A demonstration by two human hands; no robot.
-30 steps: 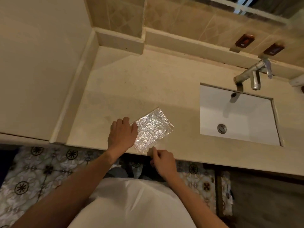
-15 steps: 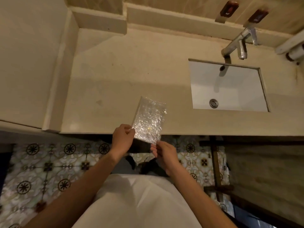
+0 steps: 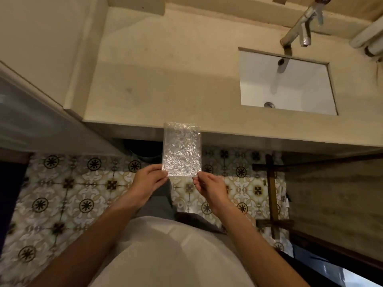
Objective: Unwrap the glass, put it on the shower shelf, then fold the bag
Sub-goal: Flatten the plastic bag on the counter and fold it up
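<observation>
— How are the arms set?

— Both forearms reach forward from the body, bare, over a white shirt. The left hand and the right hand are raised side by side at about the same height, knuckles toward the camera, out in front of the counter edge and above the patterned floor tiles.

— And what are they gripping?

— The bag, a crinkled, clear, shiny sheet, flattened into an upright rectangle. The left hand pinches its lower left corner between thumb and curled fingers; the right hand pinches the lower right corner the same way. The other fingers of each hand are folded in toward the palm. Exactly which fingertips meet the plastic on the right side is hard to make out, probably thumb and forefinger.

— Where does the bag sit against the room?

— It hangs in the air, held only at its bottom edge, its top edge overlapping the front lip of the counter in the view. I cannot tell whether it touches the counter.

— Anything else around?

— A white sink is sunk into the counter at the right, with a metal tap above it. Under the counter is a dark round opening, and a wooden frame stands on the floor to the right.
</observation>
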